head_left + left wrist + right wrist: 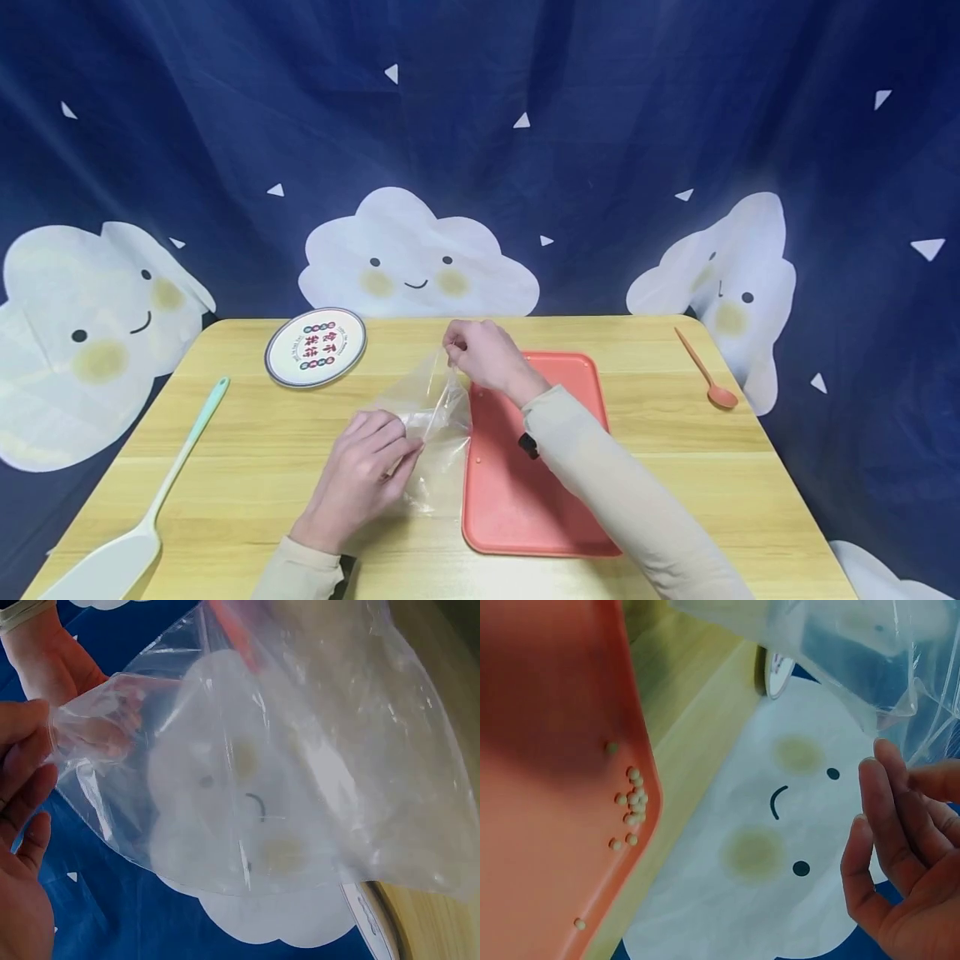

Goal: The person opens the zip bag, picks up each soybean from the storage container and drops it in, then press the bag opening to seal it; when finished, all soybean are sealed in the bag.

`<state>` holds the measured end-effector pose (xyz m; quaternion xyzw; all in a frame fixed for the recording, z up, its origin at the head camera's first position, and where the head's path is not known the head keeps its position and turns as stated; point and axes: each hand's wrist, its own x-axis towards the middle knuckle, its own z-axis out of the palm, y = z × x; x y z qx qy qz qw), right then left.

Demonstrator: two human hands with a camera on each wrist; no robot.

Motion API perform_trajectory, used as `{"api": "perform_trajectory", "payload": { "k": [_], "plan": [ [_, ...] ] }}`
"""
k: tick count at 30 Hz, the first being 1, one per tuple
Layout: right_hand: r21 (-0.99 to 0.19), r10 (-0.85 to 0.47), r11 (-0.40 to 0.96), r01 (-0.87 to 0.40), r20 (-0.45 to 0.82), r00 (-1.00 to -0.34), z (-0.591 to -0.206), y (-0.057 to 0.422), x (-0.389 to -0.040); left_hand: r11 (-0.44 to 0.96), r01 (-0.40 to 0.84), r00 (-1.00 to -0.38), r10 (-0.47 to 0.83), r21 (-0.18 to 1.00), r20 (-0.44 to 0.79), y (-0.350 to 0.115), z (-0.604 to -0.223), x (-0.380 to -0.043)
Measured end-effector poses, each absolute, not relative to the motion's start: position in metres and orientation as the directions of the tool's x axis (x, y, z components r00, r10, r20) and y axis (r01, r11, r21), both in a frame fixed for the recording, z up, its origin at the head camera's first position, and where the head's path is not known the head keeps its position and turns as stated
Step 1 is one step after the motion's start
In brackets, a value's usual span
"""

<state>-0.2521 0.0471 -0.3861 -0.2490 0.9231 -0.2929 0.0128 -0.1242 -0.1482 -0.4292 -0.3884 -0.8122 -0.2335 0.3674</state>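
Note:
A clear plastic bag (438, 425) hangs between my two hands above the wooden table, just left of a red tray (540, 500). My left hand (367, 462) pinches its near edge between thumb and fingers. At the far end my right hand (487, 354) pinches the opposite edge, with the forearm crossing over the tray. In the left wrist view the bag (247, 772) spreads wide and see-through, with no contents visible. The right wrist view shows several small round pale yellow beans or beads (634, 799) gathered by the tray's rim.
A white round plate (315, 348) with printed characters lies at the back left. A long pale-green spatula (176, 467) is on the left side, and a small orange-brown spoon (720, 395) on the right. Behind the table hangs a dark blue curtain (600, 167) with clouds.

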Motion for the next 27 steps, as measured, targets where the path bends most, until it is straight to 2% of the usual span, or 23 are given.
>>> {"api": "perform_trajectory", "payload": {
  "k": [10,14,19,24,27],
  "plan": [
    [-0.563,-0.345,0.755,-0.336,0.095,-0.934,-0.389,0.046,-0.251,0.546,0.83,-0.418,0.481,0.109,0.771,-0.146,-0.428,-0.121],
    [-0.57,-0.336,0.748,-0.34,0.116,-0.935,-0.389,0.045,-0.251,0.558,0.823,-0.422,0.475,0.106,0.772,-0.145,-0.427,-0.121],
    [-0.631,-0.408,0.66,-0.407,0.154,-0.9,-0.388,0.044,-0.248,0.608,0.788,-0.434,0.44,0.095,0.786,-0.144,-0.425,-0.123],
    [-0.699,-0.519,0.556,-0.45,0.13,-0.845,-0.386,0.045,-0.242,0.676,0.728,-0.476,0.383,0.11,0.792,-0.145,-0.423,-0.125],
    [-0.7,-0.562,0.534,-0.474,0.125,-0.817,-0.387,0.046,-0.239,0.704,0.7,-0.498,0.359,0.121,0.789,-0.145,-0.423,-0.125]
  ]
}}
